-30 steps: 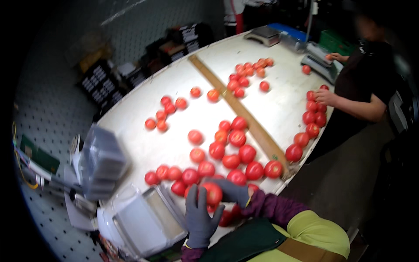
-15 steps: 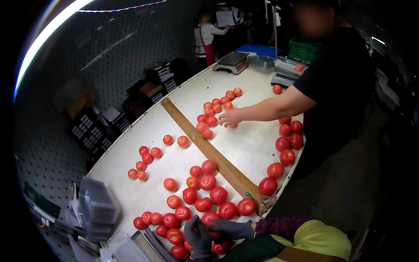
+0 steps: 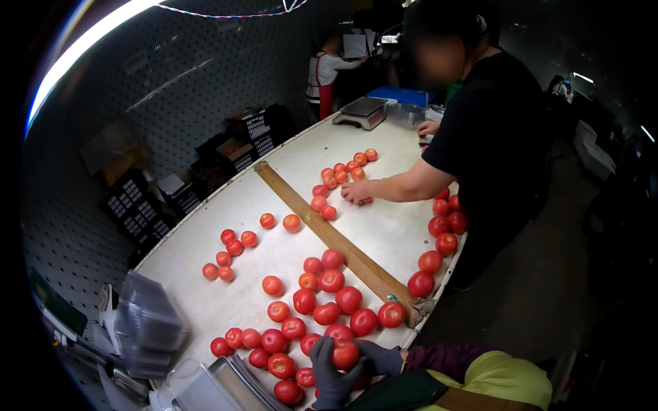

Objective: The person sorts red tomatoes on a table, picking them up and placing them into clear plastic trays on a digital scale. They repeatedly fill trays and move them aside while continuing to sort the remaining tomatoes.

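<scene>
My left hand (image 3: 327, 370), in a grey glove, grips a red tomato (image 3: 345, 355) at the near edge of the white table (image 3: 171, 253). Behind that tomato is my right hand (image 3: 379, 357), also gloved and touching it, with its fingers mostly hidden. Several loose tomatoes (image 3: 325, 312) lie around my hands and up the table. To the left of them sit clear plastic trays (image 3: 199, 383) and a stack of clear containers (image 3: 147, 322).
A wooden bar (image 3: 322, 233) crosses the tabletop. At the right, a person in black (image 3: 490, 130) reaches with a bare hand (image 3: 353, 193) to the middle cluster of tomatoes. A scale (image 3: 360, 113) stands at the far end. Black crates (image 3: 137, 205) line the left side; another person (image 3: 322, 79) stands behind.
The view has tilted up. The person in black has moved a hand from the right-hand row of tomatoes to the middle cluster. The tomato in my left hand shows more clearly than half a second ago.
</scene>
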Tool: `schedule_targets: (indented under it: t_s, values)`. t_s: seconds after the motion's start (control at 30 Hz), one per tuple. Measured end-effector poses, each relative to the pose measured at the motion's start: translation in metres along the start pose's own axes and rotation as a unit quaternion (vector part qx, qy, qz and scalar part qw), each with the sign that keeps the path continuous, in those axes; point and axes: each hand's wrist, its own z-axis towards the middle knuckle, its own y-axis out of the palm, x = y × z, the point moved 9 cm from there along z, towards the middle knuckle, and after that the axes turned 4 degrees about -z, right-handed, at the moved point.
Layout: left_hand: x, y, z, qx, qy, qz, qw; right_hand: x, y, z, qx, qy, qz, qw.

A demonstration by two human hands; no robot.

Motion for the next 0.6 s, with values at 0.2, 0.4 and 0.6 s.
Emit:
schedule_targets:
  t_s: [0.2,0.4,0.6]
  values:
    - [0.002,-0.007,-0.008,-0.055,0.017,-0.041,0.997,0.05,0.023,-0.025,0.096,0.351,0.359,0.859]
    - [0.011,-0.008,-0.011,-0.055,0.083,-0.059,0.993,0.033,0.03,-0.039,0.101,0.32,0.373,0.865]
    - [0.002,-0.017,-0.01,-0.004,0.077,-0.08,0.994,0.035,0.051,-0.041,0.153,0.346,0.454,0.807]
